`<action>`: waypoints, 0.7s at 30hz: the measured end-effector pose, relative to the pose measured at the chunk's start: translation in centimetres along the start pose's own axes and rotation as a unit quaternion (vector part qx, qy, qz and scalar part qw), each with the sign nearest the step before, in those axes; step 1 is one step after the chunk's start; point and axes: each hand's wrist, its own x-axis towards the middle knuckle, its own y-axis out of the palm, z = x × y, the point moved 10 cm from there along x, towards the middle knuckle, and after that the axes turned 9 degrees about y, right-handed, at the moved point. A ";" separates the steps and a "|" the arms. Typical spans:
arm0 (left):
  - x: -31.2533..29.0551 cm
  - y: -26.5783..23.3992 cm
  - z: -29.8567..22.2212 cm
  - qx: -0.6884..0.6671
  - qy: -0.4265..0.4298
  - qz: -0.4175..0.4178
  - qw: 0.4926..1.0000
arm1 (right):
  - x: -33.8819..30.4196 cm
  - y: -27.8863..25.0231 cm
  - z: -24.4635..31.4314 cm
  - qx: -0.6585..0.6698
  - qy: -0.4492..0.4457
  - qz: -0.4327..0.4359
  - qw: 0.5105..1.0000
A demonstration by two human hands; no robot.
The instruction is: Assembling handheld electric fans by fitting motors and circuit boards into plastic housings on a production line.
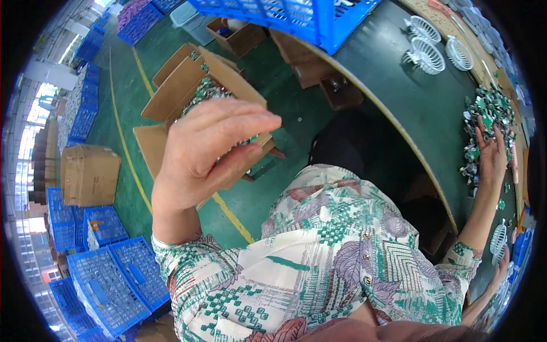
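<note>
My left hand (208, 151) is raised over an open cardboard box (162, 100). Its fingers are curved and its thumb stands apart from them, with nothing plainly held between. Small green and metallic parts (206, 91) fill the box, partly hidden by the hand. My right hand (492, 154) lies at the edge of a pile of similar small parts (470, 137) on the dark table (387, 74). Its fingers are stretched out and slightly spread, touching the pile. A few loose green pieces lie near the right wrist.
Several white slotted plastic covers (426, 56) lie on the table. A blue crate (327, 28) juts over its far edge. Another person's hand (500, 269) is at the lower right. Blue crates (114, 285) and a closed carton (90, 174) stand on the green floor at left.
</note>
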 end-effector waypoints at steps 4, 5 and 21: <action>1.9 5.0 1.3 -0.104 -0.017 0.006 0.994 | -2.6 2.3 -2.5 -0.069 -0.040 -0.035 0.996; 2.2 6.7 1.6 -0.134 -0.040 0.015 0.990 | -2.8 4.6 -3.3 -0.053 -0.044 -0.046 0.997; 21.9 36.2 -6.0 -0.216 0.053 0.144 0.964 | -8.6 7.0 -1.5 -0.129 0.072 -0.145 0.978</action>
